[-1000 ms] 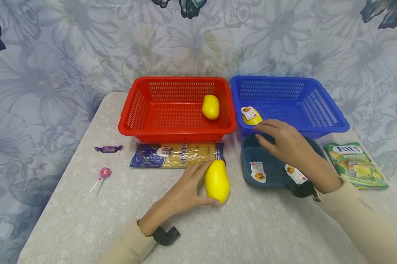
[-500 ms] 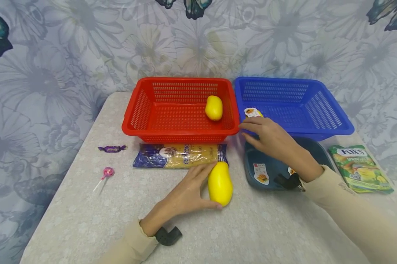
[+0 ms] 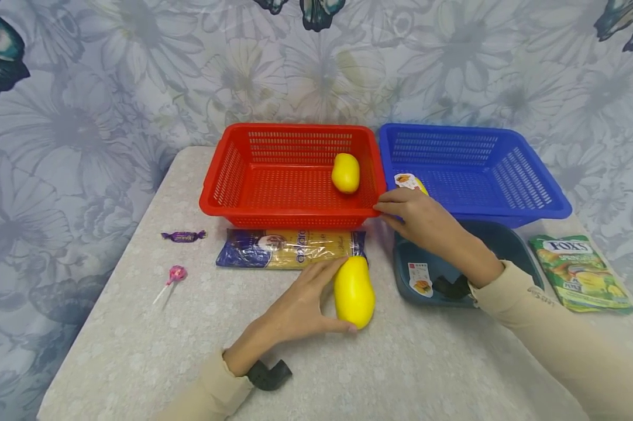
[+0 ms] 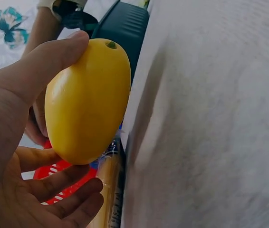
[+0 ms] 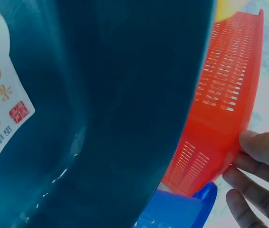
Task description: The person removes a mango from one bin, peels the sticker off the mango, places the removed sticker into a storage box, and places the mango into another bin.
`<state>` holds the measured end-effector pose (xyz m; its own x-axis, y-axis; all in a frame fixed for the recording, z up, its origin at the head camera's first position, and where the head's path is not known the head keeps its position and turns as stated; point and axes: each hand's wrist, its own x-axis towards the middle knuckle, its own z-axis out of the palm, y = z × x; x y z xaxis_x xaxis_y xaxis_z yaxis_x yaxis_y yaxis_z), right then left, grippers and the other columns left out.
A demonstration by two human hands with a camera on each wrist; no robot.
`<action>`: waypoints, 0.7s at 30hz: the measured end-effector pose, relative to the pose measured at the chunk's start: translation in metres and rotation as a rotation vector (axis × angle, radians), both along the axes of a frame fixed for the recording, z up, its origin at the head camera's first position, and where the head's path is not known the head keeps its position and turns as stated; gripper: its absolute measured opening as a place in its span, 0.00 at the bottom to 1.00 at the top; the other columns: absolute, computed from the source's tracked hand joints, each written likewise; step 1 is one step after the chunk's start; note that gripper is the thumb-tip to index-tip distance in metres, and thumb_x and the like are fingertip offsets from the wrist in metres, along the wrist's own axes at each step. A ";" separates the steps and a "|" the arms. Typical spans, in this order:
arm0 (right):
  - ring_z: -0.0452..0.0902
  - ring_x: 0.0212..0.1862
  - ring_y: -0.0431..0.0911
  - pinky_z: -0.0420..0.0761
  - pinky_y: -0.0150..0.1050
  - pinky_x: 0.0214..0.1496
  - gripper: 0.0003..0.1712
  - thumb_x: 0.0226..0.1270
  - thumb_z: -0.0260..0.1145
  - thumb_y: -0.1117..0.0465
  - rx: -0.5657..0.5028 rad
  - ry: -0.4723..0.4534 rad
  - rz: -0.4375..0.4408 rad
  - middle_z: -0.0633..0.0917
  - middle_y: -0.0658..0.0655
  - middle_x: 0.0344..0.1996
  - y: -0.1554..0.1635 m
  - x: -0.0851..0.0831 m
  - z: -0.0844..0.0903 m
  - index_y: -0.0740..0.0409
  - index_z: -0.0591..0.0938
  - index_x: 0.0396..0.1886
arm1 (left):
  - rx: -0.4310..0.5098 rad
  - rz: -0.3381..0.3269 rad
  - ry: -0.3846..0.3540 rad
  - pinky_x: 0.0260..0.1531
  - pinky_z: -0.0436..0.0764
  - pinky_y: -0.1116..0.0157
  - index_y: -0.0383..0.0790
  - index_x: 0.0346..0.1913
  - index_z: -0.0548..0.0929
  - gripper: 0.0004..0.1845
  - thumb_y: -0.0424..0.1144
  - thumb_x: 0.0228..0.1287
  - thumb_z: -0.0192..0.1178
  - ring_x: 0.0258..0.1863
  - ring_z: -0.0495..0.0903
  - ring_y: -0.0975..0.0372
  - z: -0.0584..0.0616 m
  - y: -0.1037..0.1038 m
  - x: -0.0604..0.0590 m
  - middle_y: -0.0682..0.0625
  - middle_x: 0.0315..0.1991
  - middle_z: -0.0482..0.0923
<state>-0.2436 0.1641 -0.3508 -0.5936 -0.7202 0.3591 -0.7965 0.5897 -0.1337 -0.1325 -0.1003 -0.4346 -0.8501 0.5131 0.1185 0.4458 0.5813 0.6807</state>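
Right hand [image 3: 422, 219] slid, fingers flat, to red basket [image 3: 295, 175]; left hand [image 3: 295, 307] cups mango [image 3: 354, 290].

Pale speckled tabletop [image 3: 137, 351] against floral wall. Red basket [image 3: 232, 204] at back centre, blue basket [image 3: 548, 204] just beside it on right. Pasta packet [image 3: 279, 248] lies along red basket's front. Yellow mango [image 3: 354, 291] on tabletop, its far end touching packet's right end. Dark teal tray [image 3: 516, 251] before blue basket. Green snack bag [image 3: 580, 272] at right edge. Purple wrapped candy [image 3: 183, 235] and pink lollipop [image 3: 173, 276] at left, apart from rest.
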 end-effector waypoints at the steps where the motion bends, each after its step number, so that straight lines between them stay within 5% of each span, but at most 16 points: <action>1: 0.81 0.48 0.55 0.83 0.48 0.52 0.16 0.58 0.75 0.70 -0.004 0.002 -0.003 0.86 0.62 0.44 0.000 0.000 0.000 0.68 0.88 0.47 | 0.007 0.002 -0.008 0.69 0.63 0.49 0.54 0.79 0.56 0.62 0.67 0.41 0.76 0.73 0.57 0.56 0.001 -0.001 -0.001 0.50 0.74 0.59; 9: 0.81 0.47 0.53 0.83 0.48 0.52 0.15 0.58 0.75 0.70 -0.013 -0.003 -0.055 0.86 0.60 0.42 -0.004 0.001 -0.001 0.67 0.88 0.46 | 0.081 0.041 -0.051 0.64 0.67 0.45 0.73 0.77 0.52 0.60 0.69 0.41 0.75 0.70 0.61 0.60 0.027 -0.012 -0.007 0.61 0.73 0.59; 21: 0.80 0.47 0.53 0.82 0.48 0.52 0.15 0.57 0.76 0.69 -0.028 0.005 -0.059 0.86 0.60 0.41 -0.004 0.002 -0.003 0.67 0.89 0.45 | 0.161 0.106 0.007 0.63 0.70 0.46 0.65 0.78 0.56 0.57 0.62 0.45 0.77 0.68 0.65 0.58 0.079 -0.036 -0.042 0.57 0.73 0.60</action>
<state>-0.2416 0.1597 -0.3535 -0.6332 -0.6737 0.3811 -0.7609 0.6320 -0.1470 -0.1741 -0.1363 -0.3558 -0.8972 0.3950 0.1977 0.3929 0.5092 0.7658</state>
